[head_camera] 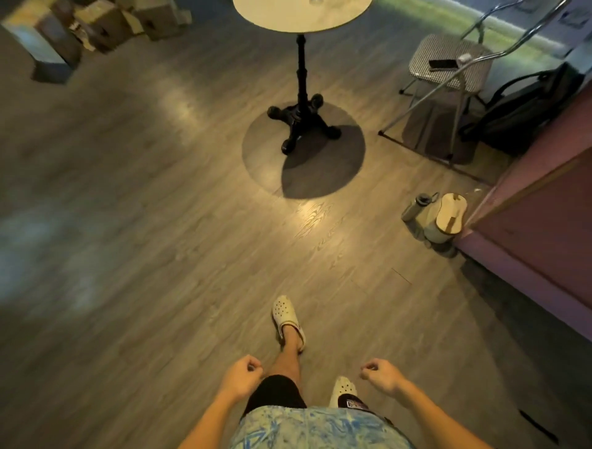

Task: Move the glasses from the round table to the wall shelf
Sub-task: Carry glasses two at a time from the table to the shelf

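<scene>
Hands: left hand (245,368) and right hand (378,371) low in front, fingers loosely curled, holding nothing
Table: round table (302,12) ahead, well apart from both hands
Glasses: only a bit of one glass (315,2) seen on the table top, at the picture edge; cannot tell how many
Shelf: wall shelf not in view
Done: cannot tell
Left: likely reach the table, pick up a glass, carry to the shelf

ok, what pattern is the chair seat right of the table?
Black-and-white check on the chair seat; the head view shows it best.
</scene>
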